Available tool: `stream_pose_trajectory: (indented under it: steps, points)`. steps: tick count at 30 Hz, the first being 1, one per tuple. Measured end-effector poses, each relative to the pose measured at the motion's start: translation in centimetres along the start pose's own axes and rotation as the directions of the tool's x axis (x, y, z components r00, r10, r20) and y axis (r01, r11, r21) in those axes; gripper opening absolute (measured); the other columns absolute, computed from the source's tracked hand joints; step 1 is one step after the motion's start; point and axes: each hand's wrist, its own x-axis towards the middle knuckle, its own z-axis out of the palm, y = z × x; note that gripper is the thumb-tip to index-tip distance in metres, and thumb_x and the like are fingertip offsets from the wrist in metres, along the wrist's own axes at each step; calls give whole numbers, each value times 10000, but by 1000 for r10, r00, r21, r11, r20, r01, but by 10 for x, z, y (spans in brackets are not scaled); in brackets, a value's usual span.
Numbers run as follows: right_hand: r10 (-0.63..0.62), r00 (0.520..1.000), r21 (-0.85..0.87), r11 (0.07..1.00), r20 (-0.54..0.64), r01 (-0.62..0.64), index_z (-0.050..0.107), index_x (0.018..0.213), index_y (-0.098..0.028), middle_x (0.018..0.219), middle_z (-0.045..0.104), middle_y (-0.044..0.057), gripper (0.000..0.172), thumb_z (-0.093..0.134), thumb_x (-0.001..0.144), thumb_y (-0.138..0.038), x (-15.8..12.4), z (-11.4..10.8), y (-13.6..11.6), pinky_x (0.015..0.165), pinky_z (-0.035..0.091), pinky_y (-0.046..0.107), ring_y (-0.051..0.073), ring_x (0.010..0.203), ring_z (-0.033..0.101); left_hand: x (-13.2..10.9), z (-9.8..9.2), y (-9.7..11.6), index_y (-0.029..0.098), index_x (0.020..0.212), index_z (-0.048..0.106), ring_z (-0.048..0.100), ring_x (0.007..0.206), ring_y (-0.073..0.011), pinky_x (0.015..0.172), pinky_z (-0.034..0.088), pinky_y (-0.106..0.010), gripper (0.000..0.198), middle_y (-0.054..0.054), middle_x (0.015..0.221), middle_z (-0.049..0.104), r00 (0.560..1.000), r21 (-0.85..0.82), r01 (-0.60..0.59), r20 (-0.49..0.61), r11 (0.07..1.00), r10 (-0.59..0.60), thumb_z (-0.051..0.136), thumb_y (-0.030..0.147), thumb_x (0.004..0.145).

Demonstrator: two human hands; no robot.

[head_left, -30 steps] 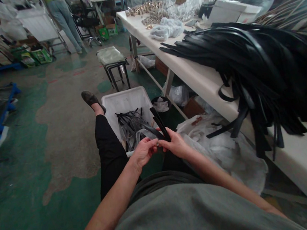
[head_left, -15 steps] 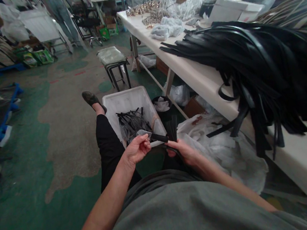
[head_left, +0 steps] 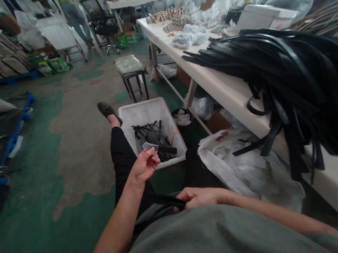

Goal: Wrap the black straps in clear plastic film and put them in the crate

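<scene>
My left hand point(head_left: 145, 165) is closed in a pinch over the near edge of the white plastic bin point(head_left: 172, 115). From its fingers sticks out a short flat black piece point(head_left: 168, 149) with a pale, see-through end point(head_left: 147, 146). My right hand point(head_left: 198, 197) lies low against my lap, its fingers wrapped round a black strip point(head_left: 169, 200); the strip's far end is hard to make out. Inside the bin lies a tangle of thin black strips point(head_left: 149, 133).
To my right a white table point(head_left: 223, 88) bears a large heap of black straps point(head_left: 275, 58) hanging over its edge. Beneath stand a white plastic sack point(head_left: 249, 165) and a black bucket point(head_left: 182, 118). A stool point(head_left: 130, 65) stands beyond the bin. A person point(head_left: 75, 18) stands far back.
My right hand has moved away from the black piece, down and back to my lap, carrying black strip material. My left hand keeps the black piece and has shifted slightly left.
</scene>
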Motion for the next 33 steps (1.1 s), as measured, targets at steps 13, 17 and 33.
stream_pose_trajectory:
  steps: [13,17,33]
  points:
    - [-457,428,21,664,-780,748,589,923,-224,602,327,-81,311,745,747,-426,-13,-44,-11,422,239,220,64,453,190,-16,5,-17,155,624,473,444,488,-30,494,431,-157,309,70,559,432,984,17,177,28,984,-177,773,102,678]
    - [-569,410,-306,778,-713,549,667,1002,-265,781,560,-11,293,725,753,-407,9,-41,-8,520,378,257,113,570,436,-17,7,-33,145,669,532,468,487,-31,492,436,-153,266,60,572,477,969,97,237,44,967,-242,797,126,665]
    - [-664,464,-645,730,-587,229,714,769,-230,727,608,3,94,727,769,-323,-49,-22,-8,489,423,270,123,507,510,41,-3,-37,70,977,651,705,820,-199,702,581,-289,245,-151,933,716,977,-19,213,-1,977,-213,560,284,897]
